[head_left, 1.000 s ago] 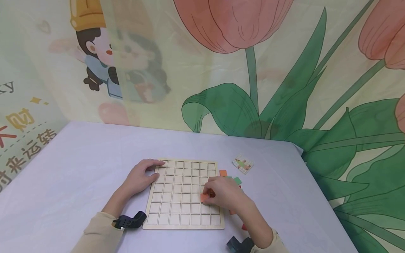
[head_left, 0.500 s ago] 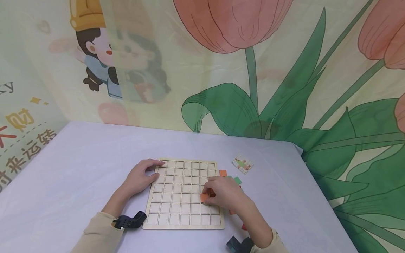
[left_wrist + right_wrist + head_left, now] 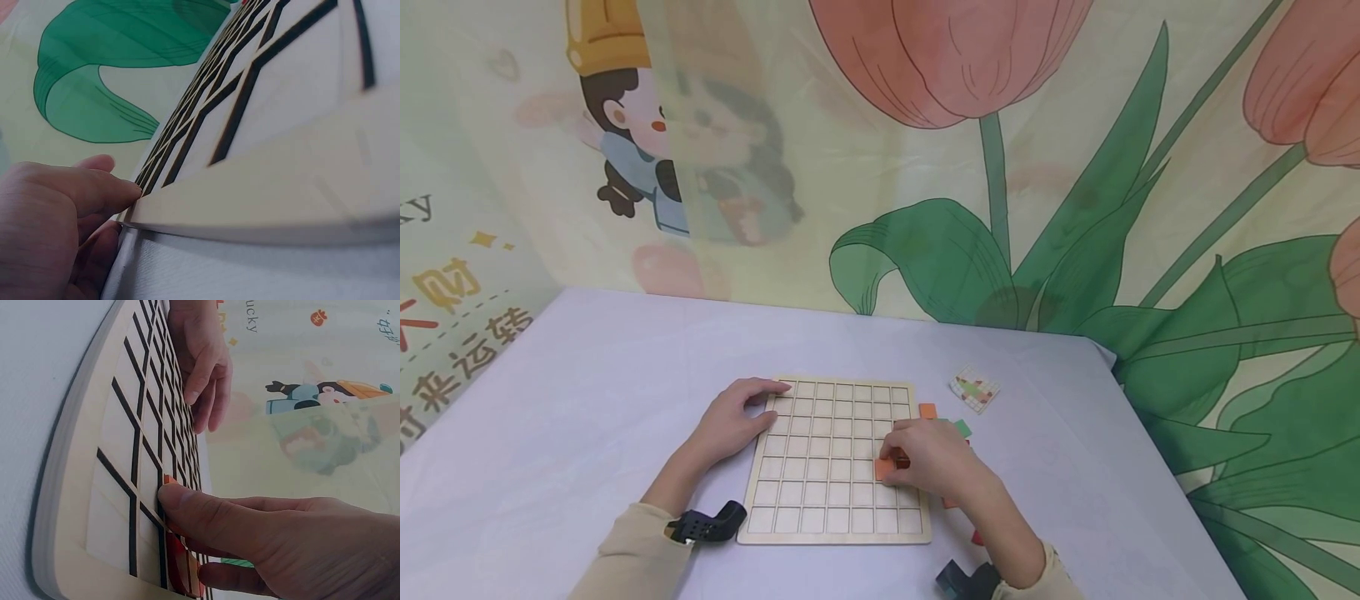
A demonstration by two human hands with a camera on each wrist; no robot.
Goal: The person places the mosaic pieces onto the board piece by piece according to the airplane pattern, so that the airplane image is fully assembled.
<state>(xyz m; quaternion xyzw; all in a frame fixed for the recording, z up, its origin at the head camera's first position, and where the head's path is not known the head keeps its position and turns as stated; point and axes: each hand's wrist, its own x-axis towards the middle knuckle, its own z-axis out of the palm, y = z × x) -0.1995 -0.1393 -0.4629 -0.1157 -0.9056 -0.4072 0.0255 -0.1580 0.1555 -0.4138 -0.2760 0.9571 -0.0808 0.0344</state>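
A light wooden grid board [image 3: 816,469] lies on the white-covered table. My left hand [image 3: 733,421] rests at its upper left edge, thumb and fingertips touching the frame; in the left wrist view the left hand [image 3: 59,215] is at the board's edge. My right hand [image 3: 934,454], over the board's right side, pinches an orange square tile [image 3: 883,470] at a cell. In the right wrist view the thumb of the right hand [image 3: 269,534] presses the orange tile, and a red tile [image 3: 178,562] lies just beneath the hand.
Right of the board lie an orange tile [image 3: 928,411], a green tile [image 3: 962,428] and a red tile [image 3: 978,538], others partly hidden by my right hand. A small patterned card [image 3: 975,389] lies behind them. A printed cloth [image 3: 760,150] hangs behind the table.
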